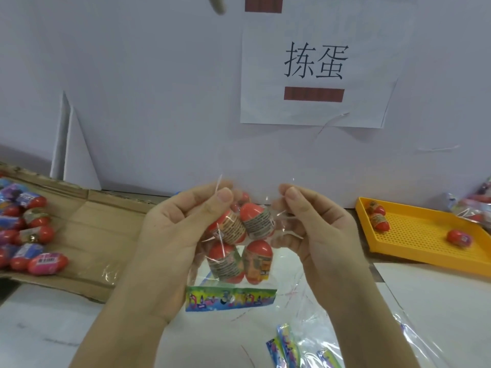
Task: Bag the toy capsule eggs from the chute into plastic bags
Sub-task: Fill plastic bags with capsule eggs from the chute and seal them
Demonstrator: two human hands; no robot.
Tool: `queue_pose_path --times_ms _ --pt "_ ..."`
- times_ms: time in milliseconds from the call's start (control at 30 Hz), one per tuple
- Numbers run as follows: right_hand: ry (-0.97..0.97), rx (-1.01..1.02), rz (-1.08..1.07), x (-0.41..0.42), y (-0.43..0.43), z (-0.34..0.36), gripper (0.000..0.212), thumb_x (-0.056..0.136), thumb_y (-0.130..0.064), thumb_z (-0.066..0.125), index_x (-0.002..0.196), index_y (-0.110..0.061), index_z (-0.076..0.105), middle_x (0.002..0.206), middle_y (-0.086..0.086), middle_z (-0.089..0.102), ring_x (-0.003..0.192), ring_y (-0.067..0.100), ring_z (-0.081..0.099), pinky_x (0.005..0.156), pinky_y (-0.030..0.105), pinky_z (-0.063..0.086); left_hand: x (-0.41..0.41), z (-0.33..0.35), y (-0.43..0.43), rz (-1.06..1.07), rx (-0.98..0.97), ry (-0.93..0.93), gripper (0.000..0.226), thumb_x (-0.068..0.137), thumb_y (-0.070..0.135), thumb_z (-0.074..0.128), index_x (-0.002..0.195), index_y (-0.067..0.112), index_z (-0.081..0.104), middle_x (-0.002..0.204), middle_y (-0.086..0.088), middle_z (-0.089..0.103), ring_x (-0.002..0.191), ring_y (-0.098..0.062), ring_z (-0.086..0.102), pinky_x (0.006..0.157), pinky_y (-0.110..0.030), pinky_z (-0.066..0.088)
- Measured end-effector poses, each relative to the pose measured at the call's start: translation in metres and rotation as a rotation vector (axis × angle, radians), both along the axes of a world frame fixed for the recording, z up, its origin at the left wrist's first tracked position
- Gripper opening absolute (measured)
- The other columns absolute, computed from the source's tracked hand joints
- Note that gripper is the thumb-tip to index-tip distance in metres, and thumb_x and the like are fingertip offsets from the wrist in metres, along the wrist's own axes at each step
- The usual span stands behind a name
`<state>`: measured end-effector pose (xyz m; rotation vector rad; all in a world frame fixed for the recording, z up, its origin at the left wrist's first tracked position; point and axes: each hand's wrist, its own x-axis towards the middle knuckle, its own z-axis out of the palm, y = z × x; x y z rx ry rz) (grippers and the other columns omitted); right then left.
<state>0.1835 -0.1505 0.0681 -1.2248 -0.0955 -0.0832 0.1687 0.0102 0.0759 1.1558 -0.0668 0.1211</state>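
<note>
**One bag loaded, top pinched, plenty of eggs waiting**

Here's the plastic bag (231,300), held up over the middle of the surface (53,328), and it's loaded. At least four red capsule eggs (255,221) sit two over two above the printed strip at its bottom. The left hand (170,235) has its grip pinched narrow on the bag's top left corner, thumb against fingers. The right hand (318,229) pinches the top right corner the same way. By the look of it this bag has its fill and only the closing is left.

The job itself is far from over, I'd judge. A heap of loose eggs (34,235) lies on the cardboard chute (106,221) at the left, and three more sit in the yellow mesh tray (419,235) at the right. Empty bags (292,349) lie flat at the near edge.

The surface is white. Behind it stands a white wall carrying a paper sign (316,75) with two printed characters.
</note>
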Motion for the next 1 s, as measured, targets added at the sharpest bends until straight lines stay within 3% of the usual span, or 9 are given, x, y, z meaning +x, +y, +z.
queue_pose_path --times_ms 167,367,600,733,833,1000 --pt "0.050 -0.171 0.125 -0.0016 0.0073 -0.0015 0.046 0.049 -0.051 0.075 0.087 -0.024 0.076 0.087 0.002 0.074 0.073 0.016 0.070 0.061 0.032 0.058 0.0001 0.0001 -0.0005 0.024 -0.024 0.002 0.030 0.056 0.029 0.074 0.084 0.018 0.080 0.090 -0.008 0.077 0.076 -0.016 0.075 0.056 -0.021 0.056" --pt "0.027 -0.124 0.098 -0.0028 0.0088 -0.0025 0.038 0.050 -0.046 0.076 0.082 -0.025 0.077 0.081 0.006 0.073 0.071 0.020 0.064 0.065 0.033 0.056 0.0004 -0.0001 0.0020 0.035 -0.022 -0.015 0.020 0.069 0.030 0.068 0.079 0.018 0.081 0.086 -0.007 0.077 0.064 -0.012 0.073 0.049 -0.018 0.053" --pt "0.033 -0.138 0.126 -0.0026 0.0058 -0.0012 0.031 0.048 -0.040 0.077 0.074 -0.023 0.076 0.079 0.004 0.072 0.069 0.018 0.065 0.061 0.029 0.055 0.0018 -0.0056 -0.0015 0.260 0.253 -0.122 0.015 0.077 0.032 0.065 0.077 0.037 0.078 0.076 0.002 0.076 0.067 -0.015 0.074 0.053 -0.019 0.055" --pt "0.055 -0.098 0.110 -0.0017 0.0054 -0.0030 0.030 0.048 -0.038 0.077 0.073 -0.022 0.076 0.079 0.005 0.072 0.073 0.021 0.062 0.065 0.034 0.052 0.0020 -0.0060 -0.0015 0.254 0.214 -0.093 0.025 0.063 0.042 0.073 0.084 0.031 0.078 0.079 0.001 0.077 0.069 -0.015 0.074 0.053 -0.020 0.055" --pt "0.056 -0.118 0.091 -0.0012 0.0060 -0.0035 0.031 0.046 -0.040 0.077 0.073 -0.024 0.077 0.078 0.003 0.072 0.071 0.019 0.063 0.064 0.034 0.052 0.0023 -0.0070 -0.0012 0.249 0.202 -0.097 0.012 0.068 0.031 0.072 0.078 0.033 0.079 0.076 -0.001 0.076 0.066 -0.015 0.073 0.052 -0.020 0.055" --pt "0.037 -0.146 0.105 -0.0002 0.0049 -0.0011 0.040 0.052 -0.046 0.075 0.084 -0.023 0.076 0.086 0.005 0.074 0.074 0.019 0.069 0.065 0.031 0.058 0.0010 -0.0048 -0.0039 0.304 0.180 -0.125 0.014 0.071 0.029 0.068 0.078 0.035 0.078 0.073 0.000 0.076 0.065 -0.013 0.073 0.052 -0.018 0.054"
